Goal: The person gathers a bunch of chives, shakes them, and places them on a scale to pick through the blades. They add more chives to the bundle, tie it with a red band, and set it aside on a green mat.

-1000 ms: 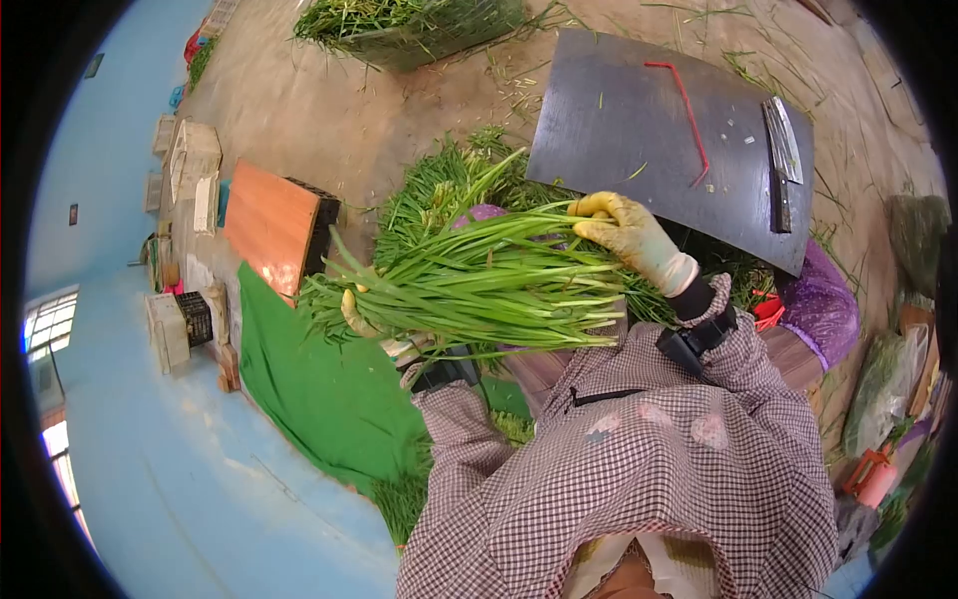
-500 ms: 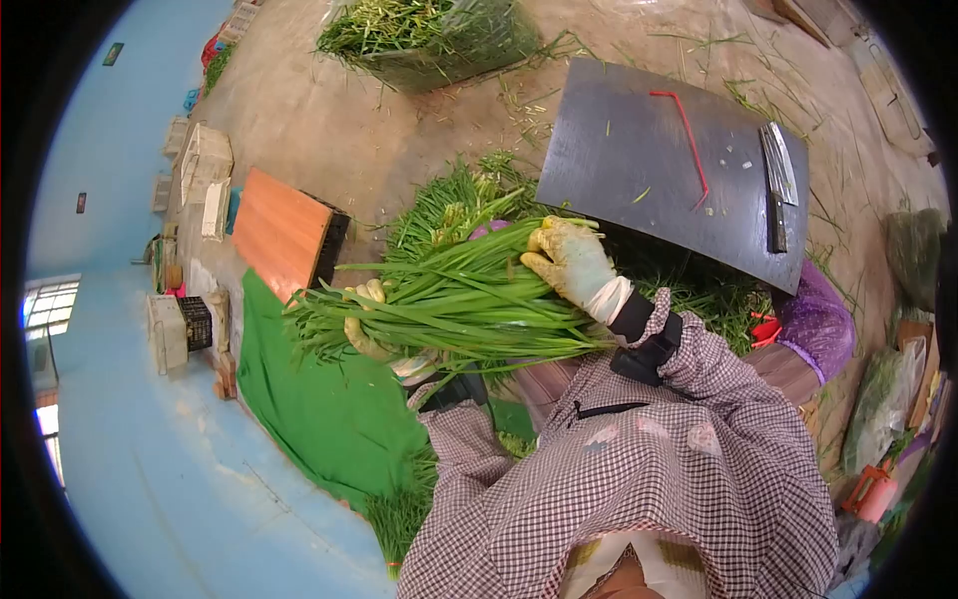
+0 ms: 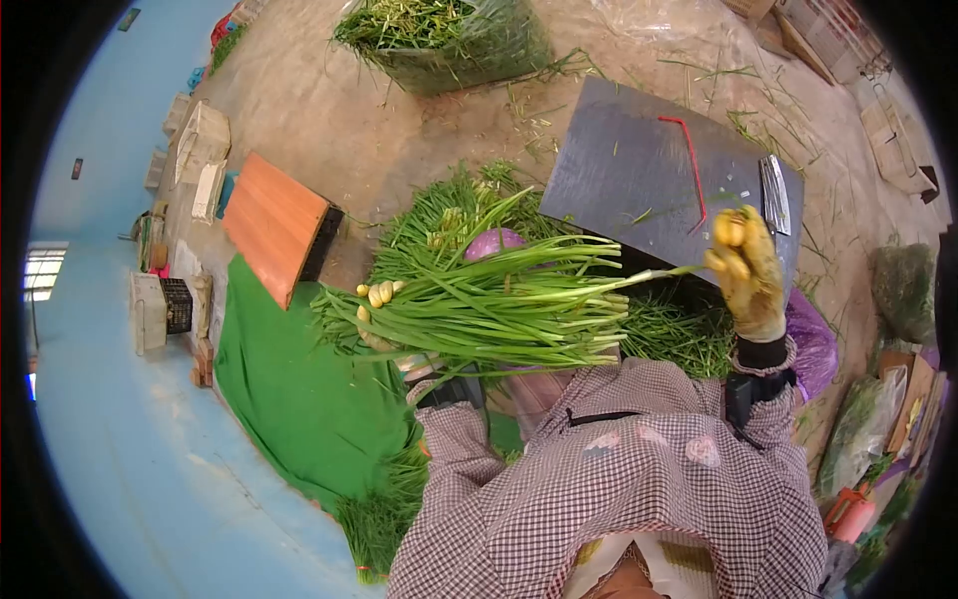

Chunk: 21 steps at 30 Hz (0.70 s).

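Note:
My left hand (image 3: pixel 379 304), gloved, is wrapped round a thick bunch of long green stalks (image 3: pixel 499 304). The pale stalk ends point right, in front of my body. My right hand (image 3: pixel 750 275), in a yellow-stained glove, is raised at the right end of the bunch with its fingers curled. A thin green leaf (image 3: pixel 679 271) stretches from the bunch to these fingers. Behind this hand lies the dark board (image 3: pixel 639 165), bearing a red strip (image 3: pixel 691 165) and a knife (image 3: pixel 773 195) whose handle is hidden.
Loose greens (image 3: pixel 439 220) lie beyond the bunch. A green cloth (image 3: pixel 289 399) covers the floor at left, beside an orange board (image 3: pixel 271 228) on a black crate. A clear bag of cuttings (image 3: pixel 459 60) stands at the top. More greens (image 3: pixel 384 509) lie near my left sleeve.
My right hand has left the top of the bunch and moved right, towards the knife, with its fingers now curled. My left hand still grips the bunch.

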### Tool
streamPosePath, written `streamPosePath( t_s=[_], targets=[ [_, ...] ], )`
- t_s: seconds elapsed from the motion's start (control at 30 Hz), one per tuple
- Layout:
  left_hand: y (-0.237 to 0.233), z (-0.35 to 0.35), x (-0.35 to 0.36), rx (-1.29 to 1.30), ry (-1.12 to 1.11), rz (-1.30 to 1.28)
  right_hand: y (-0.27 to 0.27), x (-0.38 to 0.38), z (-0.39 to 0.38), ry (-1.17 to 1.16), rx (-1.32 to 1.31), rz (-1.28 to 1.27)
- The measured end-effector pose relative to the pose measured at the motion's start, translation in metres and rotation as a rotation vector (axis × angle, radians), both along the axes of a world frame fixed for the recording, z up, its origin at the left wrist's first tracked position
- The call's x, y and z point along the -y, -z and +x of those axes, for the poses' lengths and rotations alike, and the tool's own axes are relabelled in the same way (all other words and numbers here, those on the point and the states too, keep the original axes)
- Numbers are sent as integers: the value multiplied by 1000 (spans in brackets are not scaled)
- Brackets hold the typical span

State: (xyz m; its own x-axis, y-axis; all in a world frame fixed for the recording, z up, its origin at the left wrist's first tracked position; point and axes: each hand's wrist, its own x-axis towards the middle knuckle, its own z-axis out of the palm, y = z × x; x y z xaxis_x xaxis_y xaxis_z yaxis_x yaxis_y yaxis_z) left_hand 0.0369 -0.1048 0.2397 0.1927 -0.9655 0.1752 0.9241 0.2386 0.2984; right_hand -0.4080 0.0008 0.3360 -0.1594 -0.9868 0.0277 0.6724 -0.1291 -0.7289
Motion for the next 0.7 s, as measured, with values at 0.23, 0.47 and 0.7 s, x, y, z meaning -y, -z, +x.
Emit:
streamPosePath(
  t_s=[0.23,0.47,0.7],
  targets=[
    [-11,-17,-1,-27,-57,-18,0,-35,-4,-192,-642,457],
    [-41,-25,4,95,33,-276,57,48,150,-161,-1379,151],
    [-61,-31,-8,138,-31,-275,44,74,183,-203,-979,-70]
  ],
)
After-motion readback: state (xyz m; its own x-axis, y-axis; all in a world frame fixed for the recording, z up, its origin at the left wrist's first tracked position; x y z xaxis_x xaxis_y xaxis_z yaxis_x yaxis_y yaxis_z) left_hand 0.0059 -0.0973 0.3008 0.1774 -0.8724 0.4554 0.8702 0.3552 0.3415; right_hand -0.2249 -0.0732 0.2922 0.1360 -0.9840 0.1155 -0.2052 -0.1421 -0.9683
